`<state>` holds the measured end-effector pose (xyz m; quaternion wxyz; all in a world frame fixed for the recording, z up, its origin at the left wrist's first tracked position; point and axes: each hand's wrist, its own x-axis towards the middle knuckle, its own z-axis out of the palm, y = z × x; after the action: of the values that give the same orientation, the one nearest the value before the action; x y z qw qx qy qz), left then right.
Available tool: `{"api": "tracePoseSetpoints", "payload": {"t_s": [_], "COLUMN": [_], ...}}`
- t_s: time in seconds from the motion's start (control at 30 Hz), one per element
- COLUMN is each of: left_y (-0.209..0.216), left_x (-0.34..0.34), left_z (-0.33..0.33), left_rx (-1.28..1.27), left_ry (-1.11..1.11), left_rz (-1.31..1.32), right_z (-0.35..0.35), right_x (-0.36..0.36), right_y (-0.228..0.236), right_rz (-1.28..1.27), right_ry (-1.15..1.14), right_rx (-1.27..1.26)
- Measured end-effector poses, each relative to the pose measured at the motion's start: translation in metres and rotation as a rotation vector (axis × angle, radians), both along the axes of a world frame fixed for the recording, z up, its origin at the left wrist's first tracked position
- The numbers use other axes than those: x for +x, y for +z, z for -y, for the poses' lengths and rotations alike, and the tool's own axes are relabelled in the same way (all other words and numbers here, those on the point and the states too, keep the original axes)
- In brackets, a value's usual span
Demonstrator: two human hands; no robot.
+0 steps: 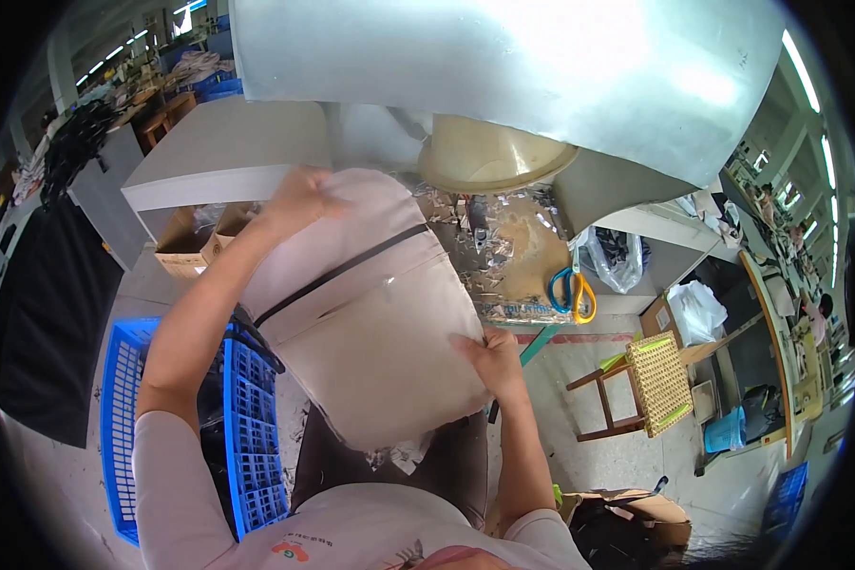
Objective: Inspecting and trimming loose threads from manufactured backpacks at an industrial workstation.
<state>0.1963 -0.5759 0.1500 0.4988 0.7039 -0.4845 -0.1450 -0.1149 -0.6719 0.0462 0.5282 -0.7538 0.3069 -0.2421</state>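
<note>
Ideally, the beige fabric piece (380, 347), mid-view, is best held flat w/ its edge pinched by the R hand (496, 363) at 4 o'clock; the L hand's (304, 203) grip at 11 can't be told (blur).

You are in a factory workshop. Long white tube lights (801, 71) line the upper right; heaped black material (76, 141) lies at upper left.
</note>
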Motion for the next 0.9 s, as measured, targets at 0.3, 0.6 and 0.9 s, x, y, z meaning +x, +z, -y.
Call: {"api": "tracePoseSetpoints", "payload": {"t_s": [0.3, 0.6, 0.9], "left_y": [-0.009, -0.015, -0.02], "left_x": [-0.005, -0.002, -0.024], "left_z": [0.049, 0.064, 0.053], "left_rx": [0.013, 0.052, 0.128], "left_ry": [-0.044, -0.045, -0.096], "left_rz": [-0.042, 0.035, 0.062], "right_z": [0.032, 0.032, 0.008], "right_x": [-0.006, -0.011, -0.038], "right_y": [-0.003, 0.0, -0.002], "right_rz": [-0.096, 0.019, -0.134], "right_ry": [-0.16, -0.136, -0.132], "right_rx": [-0.146, -0.07, -0.04]}}
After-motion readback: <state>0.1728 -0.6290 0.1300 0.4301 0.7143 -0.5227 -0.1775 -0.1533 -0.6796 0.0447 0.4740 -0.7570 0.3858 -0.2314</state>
